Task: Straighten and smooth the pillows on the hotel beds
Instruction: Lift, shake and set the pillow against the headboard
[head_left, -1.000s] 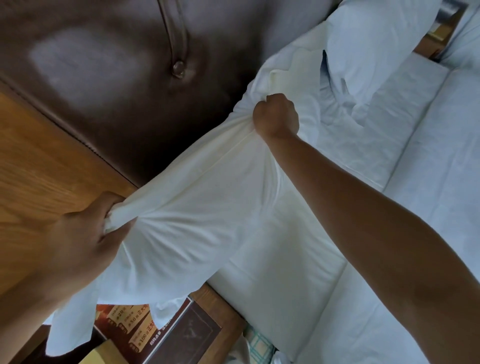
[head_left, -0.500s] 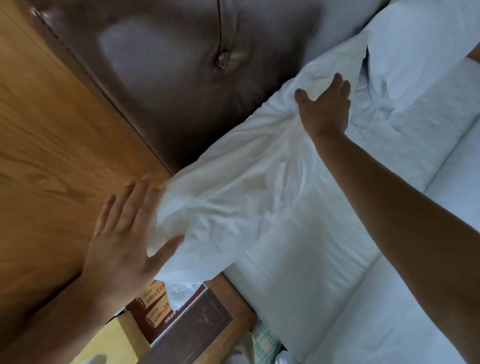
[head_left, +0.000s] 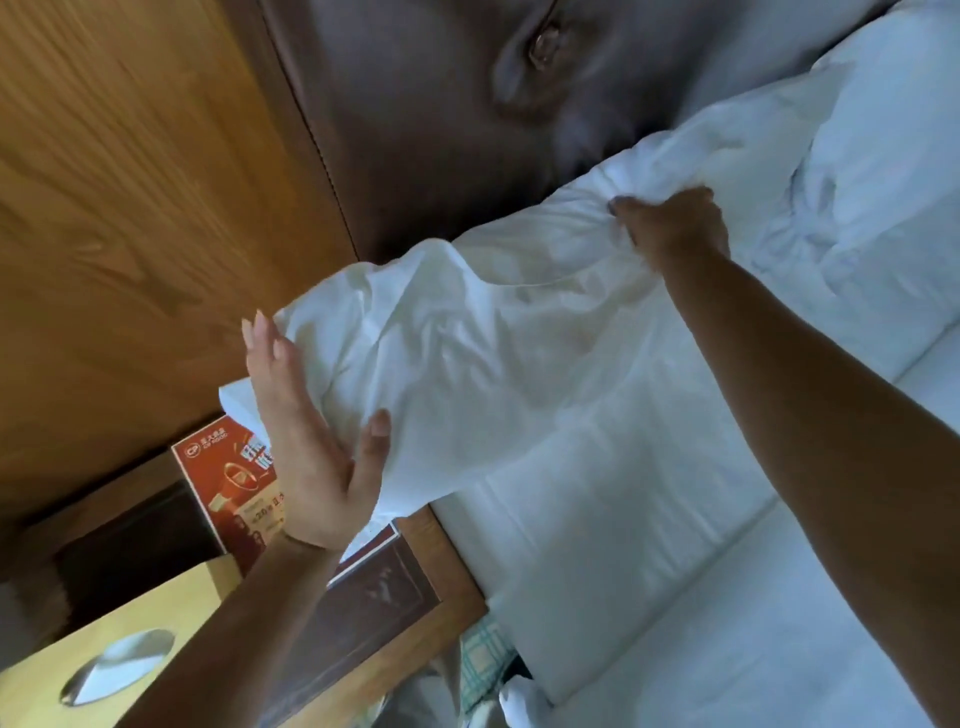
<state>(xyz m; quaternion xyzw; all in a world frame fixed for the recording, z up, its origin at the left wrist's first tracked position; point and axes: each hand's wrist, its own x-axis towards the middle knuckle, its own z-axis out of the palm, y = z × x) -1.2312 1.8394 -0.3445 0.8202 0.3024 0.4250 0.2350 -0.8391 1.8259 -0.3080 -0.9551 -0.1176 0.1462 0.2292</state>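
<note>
A white pillow (head_left: 493, 364) lies crumpled along the head of the bed, against the brown padded headboard (head_left: 441, 119). My left hand (head_left: 306, 457) is flat with straight fingers and presses the pillow's left end. My right hand (head_left: 675, 228) grips a bunch of the pillow's cloth at its upper right edge, fingers curled into the fabric. A second white pillow (head_left: 872, 156) leans at the far right, touching the first one.
The white bed sheet (head_left: 701, 597) fills the lower right. A wooden wall panel (head_left: 130, 208) stands left of the headboard. Below it a bedside table (head_left: 415, 623) holds a red printed card (head_left: 228, 478), a yellow tissue box (head_left: 104, 660) and a dark folder.
My left hand let go of the pillow's left corner, opened flat and now pushes on that end. My right hand opened briefly and now grips the cloth again. The pillow dropped lower onto the bed.
</note>
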